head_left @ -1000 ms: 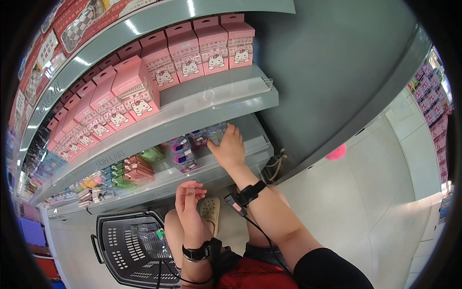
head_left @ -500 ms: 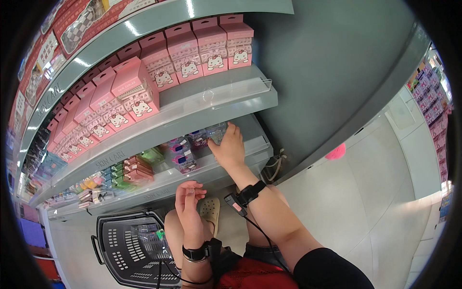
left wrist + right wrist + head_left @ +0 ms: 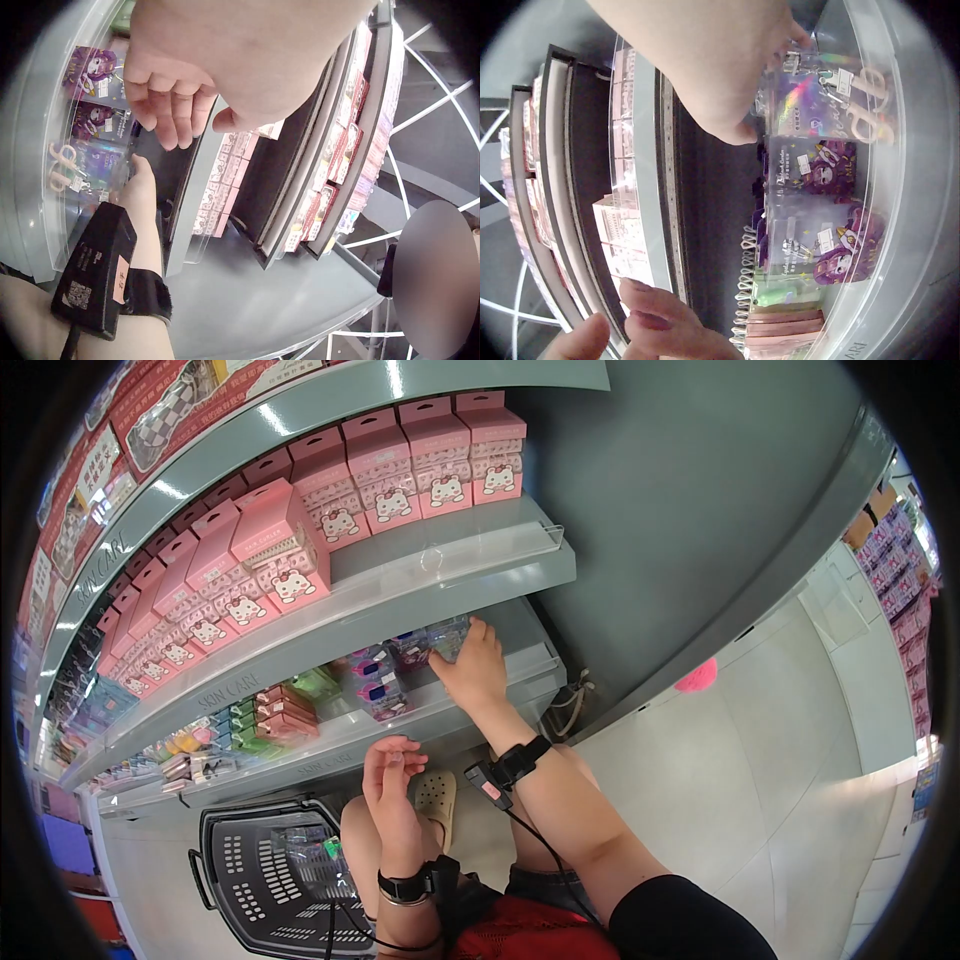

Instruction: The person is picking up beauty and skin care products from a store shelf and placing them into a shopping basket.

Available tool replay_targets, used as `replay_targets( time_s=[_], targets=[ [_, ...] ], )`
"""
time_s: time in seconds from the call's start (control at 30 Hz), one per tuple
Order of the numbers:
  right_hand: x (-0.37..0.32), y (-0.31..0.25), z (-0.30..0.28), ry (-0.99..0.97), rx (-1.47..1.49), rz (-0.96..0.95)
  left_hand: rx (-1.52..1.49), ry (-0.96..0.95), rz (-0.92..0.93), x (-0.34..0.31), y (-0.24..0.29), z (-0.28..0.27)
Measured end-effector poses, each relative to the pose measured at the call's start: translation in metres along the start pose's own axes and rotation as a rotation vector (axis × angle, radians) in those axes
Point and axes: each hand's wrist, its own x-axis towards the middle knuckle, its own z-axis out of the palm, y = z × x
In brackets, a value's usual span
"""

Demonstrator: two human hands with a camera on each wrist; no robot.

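Observation:
My right hand reaches onto the lower shelf and holds a clear, shimmering package at the right end of its row. The right wrist view shows thumb and fingers of that hand curled about the same package, which has small scissors inside. My left hand hangs in the air below the shelf edge, fingers loosely curled, holding nothing. In the left wrist view that hand is bare too.
Purple character packages and green and pink packs fill the row to the left. Pink boxes line the shelf above. A black basket with a few items stands on the floor by my knee.

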Motion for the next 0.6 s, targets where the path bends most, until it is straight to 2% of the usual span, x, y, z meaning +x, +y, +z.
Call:
replay_targets(
  time_s=[0.17,0.33,0.43,0.6],
  targets=[
    [0.002,0.006,0.008,0.013,-0.016,-0.040,0.008,-0.004,0.017,0.001,-0.003,-0.003],
    [0.003,0.009,0.007,-0.003,-0.005,0.014,0.009,0.007,0.064,0.002,-0.009,-0.005],
    [-0.001,0.002,-0.001,-0.071,0.029,0.064,0.011,0.002,0.031,-0.001,-0.004,0.001],
    [0.000,0.004,0.004,0.014,0.021,-0.052,0.047,0.006,0.037,0.001,-0.005,0.002]
  ],
)
